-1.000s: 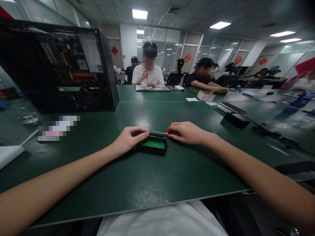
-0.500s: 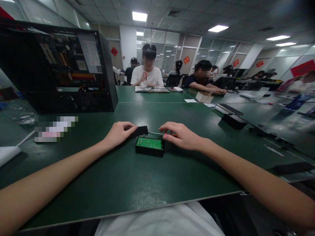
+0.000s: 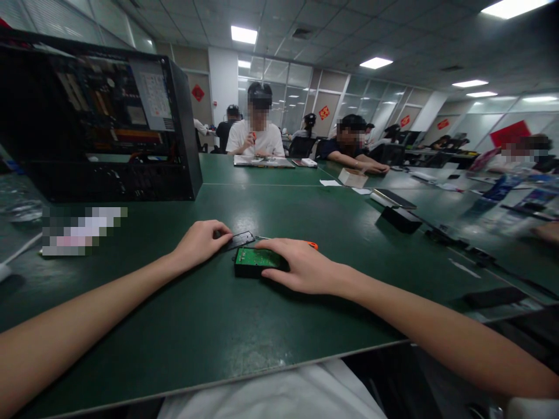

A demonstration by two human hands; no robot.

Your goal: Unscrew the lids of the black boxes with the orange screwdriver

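Observation:
A small black case with a green circuit board (image 3: 251, 261) inside lies on the green table (image 3: 244, 326) in front of me. My right hand (image 3: 297, 265) lies over its right end, fingers curled round the case. Just behind it a thin black cover (image 3: 240, 239) rests flat on the table; my left hand (image 3: 201, 241) has its fingertips on the cover's left end. A screwdriver with an orange handle (image 3: 311, 245) lies on the table behind my right hand, not held.
An open black computer case (image 3: 100, 122) stands at the back left. A black box (image 3: 400, 219) and a tablet (image 3: 391, 199) lie at the right. Several people sit across the table; a cardboard box (image 3: 353, 177) is near them. Blurred papers (image 3: 81, 230) lie at left.
My right hand let go of the screwdriver and came down onto the case with the board. My left hand pulled the black cover off to the left and set it behind the case.

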